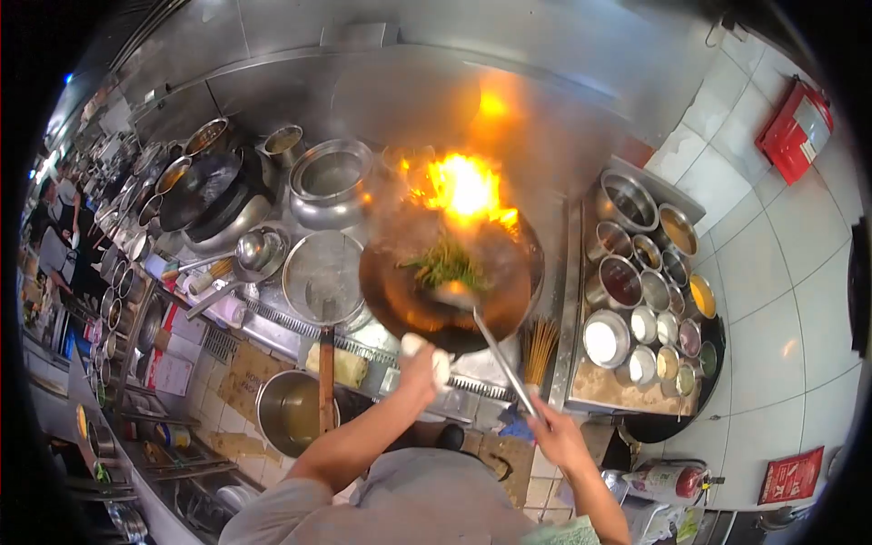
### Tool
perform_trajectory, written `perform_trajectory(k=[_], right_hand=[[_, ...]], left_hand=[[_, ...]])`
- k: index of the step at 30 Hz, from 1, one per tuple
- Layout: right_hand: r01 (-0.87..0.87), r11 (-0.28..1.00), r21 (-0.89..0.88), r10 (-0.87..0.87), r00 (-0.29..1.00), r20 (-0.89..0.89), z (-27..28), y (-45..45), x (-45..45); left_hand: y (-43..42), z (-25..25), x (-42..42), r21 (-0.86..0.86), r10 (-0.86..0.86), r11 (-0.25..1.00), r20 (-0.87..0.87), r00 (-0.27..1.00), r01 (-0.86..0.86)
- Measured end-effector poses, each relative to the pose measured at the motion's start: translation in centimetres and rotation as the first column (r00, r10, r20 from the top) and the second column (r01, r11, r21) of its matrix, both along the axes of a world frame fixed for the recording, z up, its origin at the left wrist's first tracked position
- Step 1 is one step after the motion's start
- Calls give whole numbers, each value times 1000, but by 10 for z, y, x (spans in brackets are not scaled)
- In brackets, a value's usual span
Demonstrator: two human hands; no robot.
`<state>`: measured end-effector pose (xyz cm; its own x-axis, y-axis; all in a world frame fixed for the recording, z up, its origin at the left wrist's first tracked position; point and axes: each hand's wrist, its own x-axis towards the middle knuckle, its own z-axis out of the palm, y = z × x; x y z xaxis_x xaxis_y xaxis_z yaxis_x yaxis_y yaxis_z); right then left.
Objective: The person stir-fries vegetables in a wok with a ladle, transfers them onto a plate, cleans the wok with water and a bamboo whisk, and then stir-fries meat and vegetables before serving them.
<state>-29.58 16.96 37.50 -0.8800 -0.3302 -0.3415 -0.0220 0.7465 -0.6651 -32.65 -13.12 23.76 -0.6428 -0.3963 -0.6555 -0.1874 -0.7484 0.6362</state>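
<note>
Cooking appears mid-process: greens (pixel 445 262) loaded inside the wok (pixel 392 282), flames (pixel 465 186) at its far side, removal outstanding. Left hand (pixel 418 374) clenches cloth (pixel 441 367) at the wok's near rim; right hand (pixel 558 440) grips the ladle (pixel 499 352) reaching into it.

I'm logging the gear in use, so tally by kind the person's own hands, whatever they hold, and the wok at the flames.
Hands: 2, left hand and right hand
Pale cloth: 1
Ladle: 1
Wok: 1
Total: 5
</note>
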Motion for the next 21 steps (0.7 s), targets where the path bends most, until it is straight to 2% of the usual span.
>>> perform_trajectory(k=[2,3,4,6,7,9,11,12,13,14,16,17,18,20,21], right_hand=[[-60,991,117,52,996,69,41,12,9],[-79,984,160,63,993,101,59,11,10],[-99,975,201,72,988,140,67,8,11],[-127,980,153,135,990,-44,16,-8,-13],[-146,980,135,165,975,-148,-19,-19,-32],[-28,996,90,53,954,-295,-82,-55,-62],[23,999,43,-7,941,-337,-77,-76,-66],[47,999,18,-38,937,-348,-76,-81,-65],[-14,990,-144,-58,875,-481,-78,-73,-58],[5,992,-129,-58,911,-408,-69,-69,-53],[42,996,-76,-58,973,-224,-43,-50,-25],[28,998,-62,-38,985,-170,-35,-38,-12],[15,999,-53,-21,992,-122,-26,-26,-4],[-85,996,-1,85,990,-113,-1,14,16],[-131,991,22,132,986,-100,5,25,22]], left_hand=[[5,14,24,-14,60,998,88,994,-59],[0,29,36,56,-25,998,29,999,23],[-3,14,27,52,-15,999,49,999,13],[-12,-35,-11,45,-1,999,84,997,-2],[-14,-43,-23,38,-37,999,-20,999,38],[-8,-51,-10,37,-17,999,-35,999,19],[2,-71,25,6,-12,1000,-106,994,13],[12,-22,54,-2,-33,999,-98,995,33],[17,-17,69,-1,-8,1000,-93,996,8],[20,-18,78,0,17,1000,-85,996,-18],[21,6,49,103,96,990,44,994,-100],[11,-37,28,110,-12,994,8,1000,11],[8,-22,11,59,-23,998,13,1000,23],[12,11,13,64,53,996,46,998,-56],[11,35,21,72,7,997,138,990,-18]])
